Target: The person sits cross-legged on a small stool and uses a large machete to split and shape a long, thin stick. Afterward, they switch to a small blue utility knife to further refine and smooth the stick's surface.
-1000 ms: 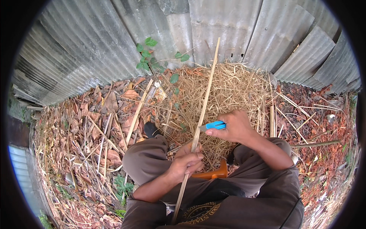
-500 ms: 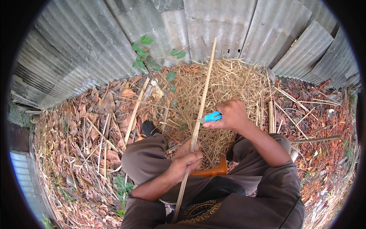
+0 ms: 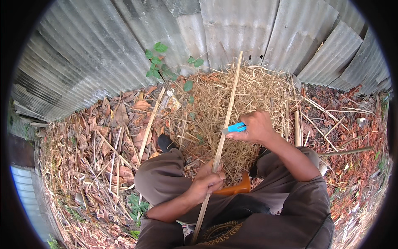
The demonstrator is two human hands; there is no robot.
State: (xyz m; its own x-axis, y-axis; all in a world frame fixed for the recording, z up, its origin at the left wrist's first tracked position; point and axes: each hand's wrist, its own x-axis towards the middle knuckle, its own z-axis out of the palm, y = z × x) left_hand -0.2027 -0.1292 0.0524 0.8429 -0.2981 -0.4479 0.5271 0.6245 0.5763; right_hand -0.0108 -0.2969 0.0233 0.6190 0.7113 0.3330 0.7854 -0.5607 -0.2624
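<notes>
A long, pale strip that looks like split bamboo (image 3: pixel 233 97) slants up and away from my lap, its far end near the metal wall. My left hand (image 3: pixel 208 179) is wrapped round its lower part, above my lap. My right hand (image 3: pixel 256 126) grips a blue utility knife (image 3: pixel 237 127), and the blade meets the strip's right side about midway along. Between my legs lies an orange-brown curved handle (image 3: pixel 236 189); what it belongs to is hidden under my clothes and the strip.
Corrugated metal sheets (image 3: pixel 240 31) stand across the far side. Straw-like shavings (image 3: pixel 259 93) heap up before them. Dry leaves (image 3: pixel 120 116) and loose strips (image 3: pixel 151 124) litter the left, a green plant (image 3: pixel 155 64) grows by the wall, and thin sticks (image 3: pixel 321 110) lie right.
The strip's far end has come lower and slightly right, nearer me. My left hand has shifted slightly right and down with it; the knife stays against the strip.
</notes>
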